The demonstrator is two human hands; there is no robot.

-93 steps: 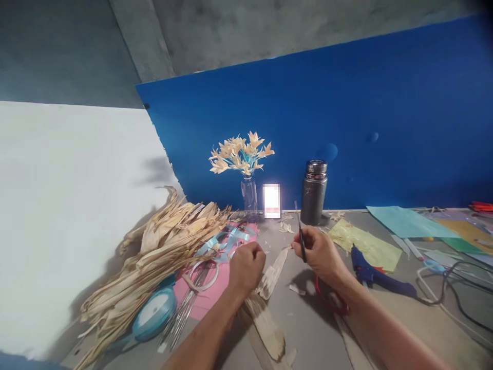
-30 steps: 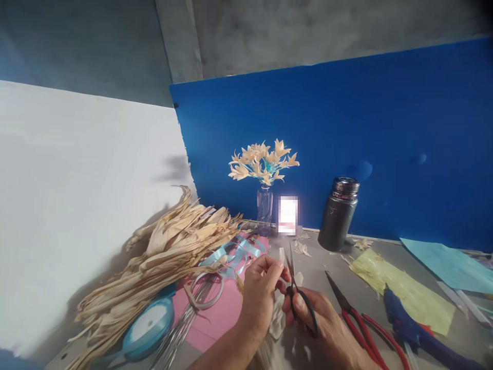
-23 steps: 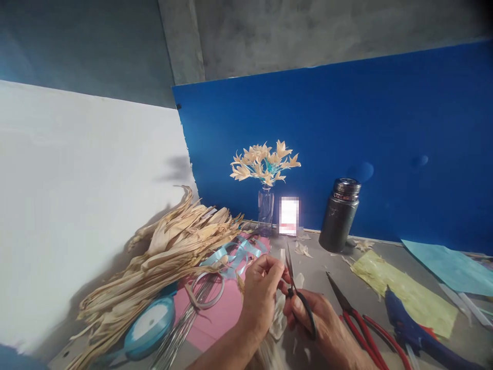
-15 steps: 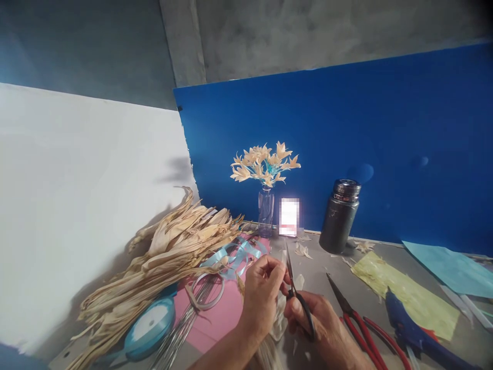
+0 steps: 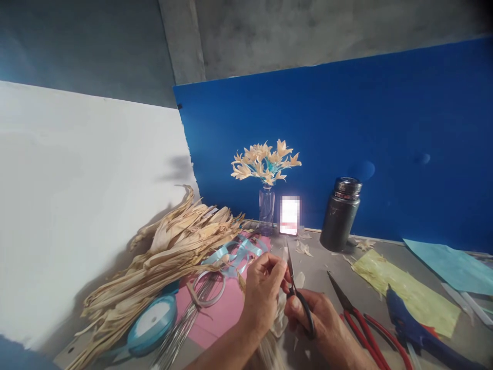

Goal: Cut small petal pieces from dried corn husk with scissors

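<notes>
My right hand [image 5: 314, 313] grips a pair of black-handled scissors [image 5: 293, 280], blades pointing away from me. Close beside the blades, my left hand [image 5: 264, 285] is closed in a pinch on a small pale strip of corn husk [image 5: 285, 253]; its tip shows just above my fingers, along the blade. How far the blades are apart is hard to make out. Under and between my hands lie loose pale husk pieces [image 5: 279, 321]. Behind them, a glass vase [image 5: 266, 210] holds husk flowers [image 5: 265, 159] with light blue stems.
Left: a dried corn husk bundle [image 5: 165, 252], blue ribbon spool [image 5: 152, 324], metal wires [image 5: 181, 329], white tape ring [image 5: 221, 295] and pink paper [image 5: 208, 329]. Right: a dark bottle [image 5: 341, 216], red-handled pliers [image 5: 360, 324], blue glue gun [image 5: 408, 324], yellow sheet [image 5: 416, 293]. A glowing blurred screen [image 5: 289, 216] stands behind.
Hardly anything differs. The view has shifted very slightly; both hands keep their holds on the husk strip and the scissors.
</notes>
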